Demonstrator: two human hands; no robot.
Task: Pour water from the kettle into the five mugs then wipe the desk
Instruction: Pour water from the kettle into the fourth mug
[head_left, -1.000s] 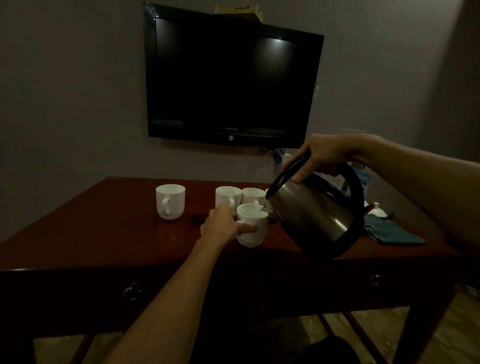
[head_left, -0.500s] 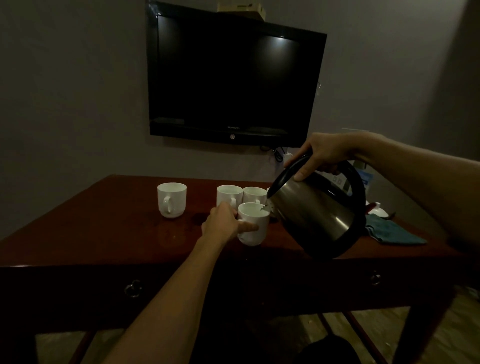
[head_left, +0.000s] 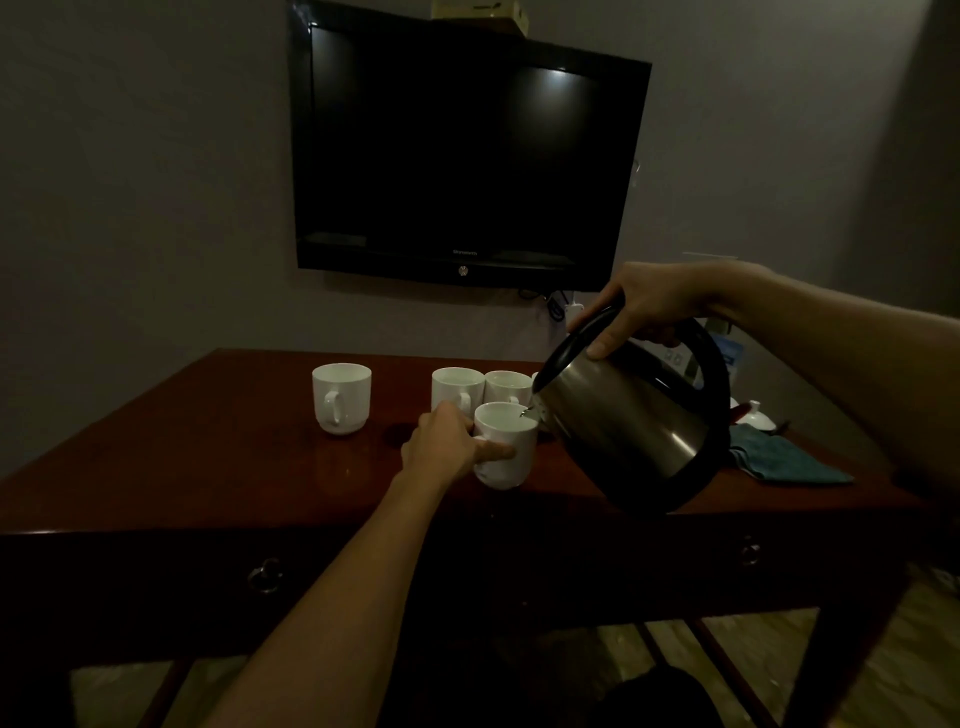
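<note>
My right hand (head_left: 644, 306) grips the black handle of a steel kettle (head_left: 639, 421), thumb on its lid, and tilts it left. A thin stream of water falls from the spout into a white mug (head_left: 511, 457) near the front of the dark wooden desk (head_left: 208, 457). My left hand (head_left: 447, 449) holds that mug from its left side. Two more white mugs (head_left: 457, 389) (head_left: 506, 387) stand close behind it, and another mug (head_left: 341, 397) stands apart to the left. The kettle hides what lies behind its spout.
A teal cloth (head_left: 784, 460) lies on the desk's right side, with a small white lidded dish (head_left: 756, 415) behind it. A black TV (head_left: 467, 161) hangs on the wall above. The desk front has two ring pulls (head_left: 265, 574) (head_left: 749, 552).
The kettle stays tilted over the front mug and water keeps running. Both hands hold their places; only the view shifted slightly.
</note>
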